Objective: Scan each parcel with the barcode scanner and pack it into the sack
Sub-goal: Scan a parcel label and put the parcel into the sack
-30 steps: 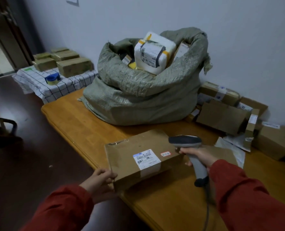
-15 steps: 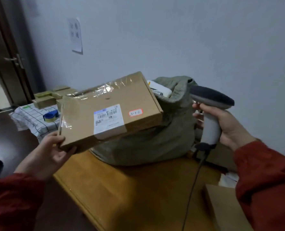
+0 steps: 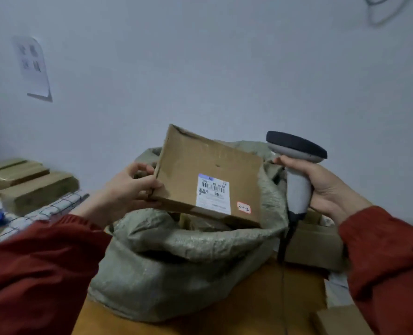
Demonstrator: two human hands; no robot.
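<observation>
A flat brown cardboard parcel with a white barcode label and a small red-edged sticker is tilted over the open mouth of the grey-green woven sack. Its lower edge sits inside the sack's rim. My left hand grips the parcel's left edge. To the right of the sack, my right hand holds the grey barcode scanner upright by its handle, its dark head at the top. The scanner's black cable hangs down to the table.
The sack stands on a wooden table. Brown parcels lie behind and right of it, another at the near right. At far left, several olive blocks rest on a checked cloth. A paper sheet hangs on the wall.
My left hand has lifted the parcel off the table, carried it right and tipped it into the sack's mouth. My right hand raised the scanner and keeps it beside the sack.
</observation>
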